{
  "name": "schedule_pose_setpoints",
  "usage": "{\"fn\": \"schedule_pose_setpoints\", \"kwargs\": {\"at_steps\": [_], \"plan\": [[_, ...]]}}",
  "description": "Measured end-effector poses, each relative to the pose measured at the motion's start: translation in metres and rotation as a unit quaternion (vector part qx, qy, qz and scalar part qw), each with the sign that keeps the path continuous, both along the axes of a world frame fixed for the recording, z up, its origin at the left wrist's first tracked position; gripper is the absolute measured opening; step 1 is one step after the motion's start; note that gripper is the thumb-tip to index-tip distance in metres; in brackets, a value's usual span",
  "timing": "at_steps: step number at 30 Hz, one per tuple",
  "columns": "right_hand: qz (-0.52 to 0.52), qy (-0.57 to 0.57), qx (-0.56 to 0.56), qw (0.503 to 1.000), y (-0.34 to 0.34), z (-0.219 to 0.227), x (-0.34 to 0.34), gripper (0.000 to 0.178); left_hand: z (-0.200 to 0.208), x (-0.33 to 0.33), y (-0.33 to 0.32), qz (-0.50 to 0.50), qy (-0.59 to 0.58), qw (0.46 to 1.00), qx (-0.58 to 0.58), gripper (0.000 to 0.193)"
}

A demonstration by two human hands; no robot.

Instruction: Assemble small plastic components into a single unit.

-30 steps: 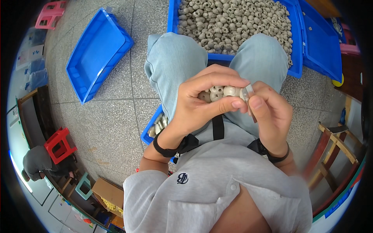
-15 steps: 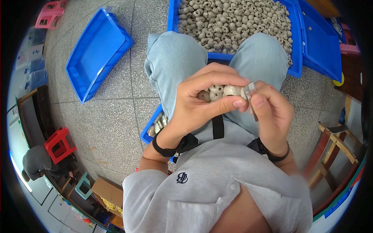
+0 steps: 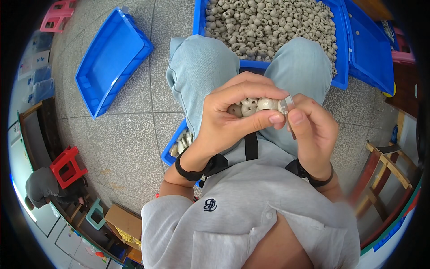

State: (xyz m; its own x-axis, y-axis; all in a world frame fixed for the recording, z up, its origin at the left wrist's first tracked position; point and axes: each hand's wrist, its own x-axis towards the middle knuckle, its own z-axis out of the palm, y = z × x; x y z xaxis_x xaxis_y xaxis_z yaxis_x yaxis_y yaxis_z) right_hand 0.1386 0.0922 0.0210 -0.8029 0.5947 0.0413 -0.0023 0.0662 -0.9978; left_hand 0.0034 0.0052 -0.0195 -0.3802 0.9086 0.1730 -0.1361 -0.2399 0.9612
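Since the earliest frame, the flat metal blade (image 3: 289,103) had shifted very slightly to the right, while both hands kept almost the same places. The left hand (image 3: 219,114), just right of the frame's middle, was curled around a cluster of pale, holed beads (image 3: 249,107), its fingers above them and its thumb below. The right hand (image 3: 317,132) pinched the blade between thumb and forefinger, and the blade stood steeply, its upper end beside the bead at the left hand's fingertips; whether they touched could not be made out. Below the hands spread a light grey shirt (image 3: 251,188), and black wristbands (image 3: 191,174) circled both wrists. Pale blue jeans (image 3: 204,60) covered the knees above. Partly behind the left forearm, a small blue tray (image 3: 167,155) held pale pieces. At the top of the frame, beyond the knees, a large blue crate (image 3: 253,65) was filled with grey beads (image 3: 268,29). Another blue tray (image 3: 109,51) lay at upper left on the speckled floor (image 3: 130,143). A red stool (image 3: 67,172) stood at the left, beside a bent-over person in dark clothing (image 3: 42,186).
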Motion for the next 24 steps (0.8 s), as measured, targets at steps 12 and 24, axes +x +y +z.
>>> {"fn": "schedule_pose_setpoints", "kwargs": {"at_steps": [12,24], "plan": [[-0.011,-0.013,0.082,0.996,-0.0018,-0.0032,-0.0005,0.011,0.0003,0.0009,0.0006,0.031,0.034,0.999,0.0,0.027],[-0.017,0.003,0.062,0.998,-0.0022,-0.005,0.0002,0.011,-0.0001,0.0004,-0.0014,0.013,0.015,1.0,-0.009,0.029]]}}
